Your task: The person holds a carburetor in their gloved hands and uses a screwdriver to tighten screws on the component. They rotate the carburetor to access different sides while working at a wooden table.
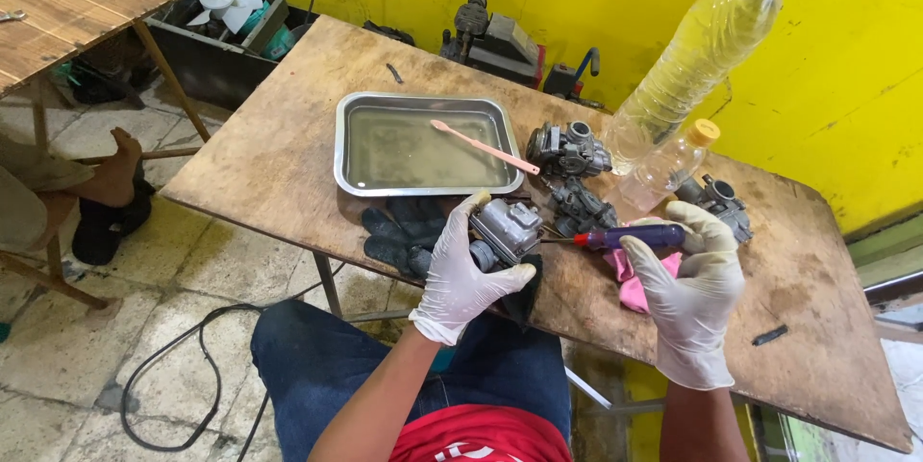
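— How far along does the work look?

— Midway, I'd judge. The left hand (461,274) is clenched around a grey carburetor (507,228), held just above the near edge of the table (279,154). The right hand (687,279) grips a purple-handled screwdriver (630,236), its tip at the carburetor's side. So this one is being worked on, and I can't tell whether any screw is out yet.

— And the others?

— Three more carburetors lie on the table: one (567,148) beside the tray, one (580,207) just behind the screwdriver, and one (719,200) beyond the right hand. None sits in the tray, so any soaking or brushing seems not yet done.

— What do the containers hold?

— The metal tray (351,149) holds a shallow pool of clear liquid, with a pink toothbrush (484,147) resting across its right rim. The tall bottle (702,49), red-capped, is mostly full of pale yellowish liquid. The small bottle (673,166), orange-capped, leans against it and looks nearly empty.

— Anything else nearby?

— Dark gloves (404,231) under the left hand, and a pink rag (630,284) under the right.
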